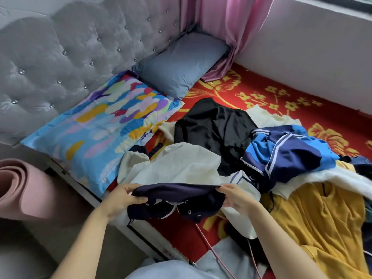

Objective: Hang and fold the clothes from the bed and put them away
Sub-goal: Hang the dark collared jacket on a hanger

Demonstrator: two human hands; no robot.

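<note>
L hand (120, 200) & R hand (235, 198) each pinch an end of the navy garment (177, 195), held stretched betw. them over the bed's near edge. Behind it is a heap of white top (177, 164), yellow shirt (322, 218), blue jacket (281, 156) and black top (213, 127) on the red sheet (281, 87). Farther back, two pillows (96, 127) against the headboard (60, 47).

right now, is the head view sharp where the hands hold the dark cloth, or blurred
Head view: soft even light, no hard shadows; wide-angle bend curves the headboard; the navy garment gripped by the left hand and right hand looks fairly sharp.
</note>
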